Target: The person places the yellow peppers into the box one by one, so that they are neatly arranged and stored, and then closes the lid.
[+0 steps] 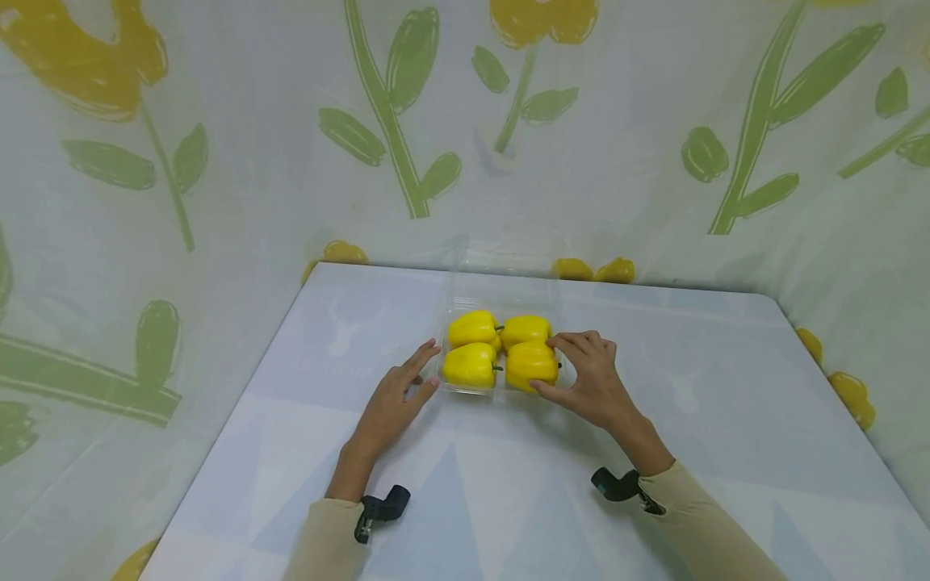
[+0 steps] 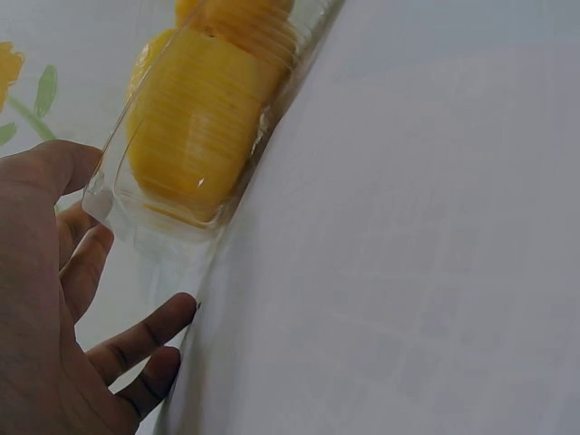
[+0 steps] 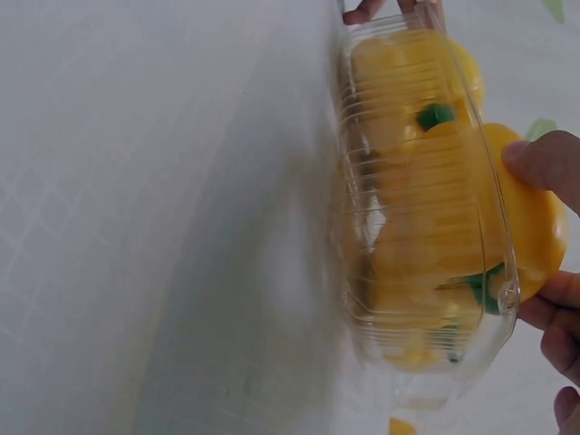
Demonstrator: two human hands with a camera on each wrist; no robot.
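Several yellow bell peppers (image 1: pixel 470 365) sit in two rows inside a clear plastic clamshell box (image 1: pixel 467 390). My right hand (image 1: pixel 592 383) pinches the front right bell pepper (image 1: pixel 530 365) between thumb and fingers. In the right wrist view, that pepper (image 3: pixel 530 213) stands partly above the box rim, its green stem near the box wall. My left hand (image 1: pixel 392 403) is at the box's left side, fingers spread and loosely bent. The left wrist view shows its thumb (image 2: pixel 72 166) at the rim corner of the box (image 2: pixel 172 220); firm contact is hard to tell.
The box's transparent lid (image 1: pixel 501 278) stands raised behind it, near the back edge of the white patterned table (image 1: pixel 349 323). A floral curtain (image 1: pixel 617 161) surrounds the table at the back and sides. Black camera mounts (image 1: pixel 616 484) sit on both wrists.
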